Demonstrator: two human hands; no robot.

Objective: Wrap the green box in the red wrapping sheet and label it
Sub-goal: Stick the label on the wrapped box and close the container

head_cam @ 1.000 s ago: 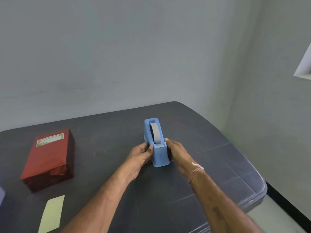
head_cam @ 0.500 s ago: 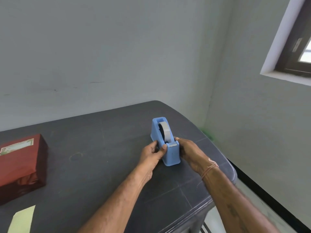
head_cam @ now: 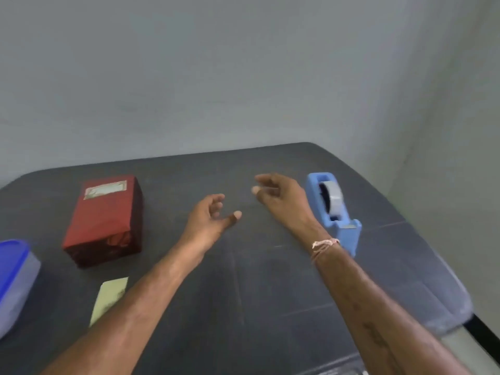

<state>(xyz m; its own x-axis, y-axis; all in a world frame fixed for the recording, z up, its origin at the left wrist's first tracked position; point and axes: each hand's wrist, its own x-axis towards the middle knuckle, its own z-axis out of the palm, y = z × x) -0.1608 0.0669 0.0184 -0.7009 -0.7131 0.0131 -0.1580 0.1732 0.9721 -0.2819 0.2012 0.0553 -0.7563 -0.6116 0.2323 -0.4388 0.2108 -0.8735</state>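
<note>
Wall (head_cam: 243, 77) of pale grey behind everything. Dark grey plastic table (head_cam: 270, 293) across the lower half. On its left part, rectangular box wrapped in red sheet (head_cam: 104, 220), lying flat. At the far left edge, translucent plastic container with blue lid (head_cam: 13, 280), partly cut off. On the right, blue plastic tape dispenser (head_cam: 350, 235) with grey tape roll (head_cam: 334, 197), near corner hidden behind the right wrist. Just in front of the box, pale yellow paper strip (head_cam: 109, 296), partly covered by the left forearm. Smallest, pale label (head_cam: 105, 189) stuck on the box's top near its far end.

Between box and dispenser, both hands raised over the table, touching nothing. Left hand (head_cam: 208, 220): fingers loosely curled, thumb out, empty. Right hand (head_cam: 281, 198): farther back, just beside the dispenser, fingers relaxed, empty, thread bracelet (head_cam: 323, 246) at the wrist.
</note>
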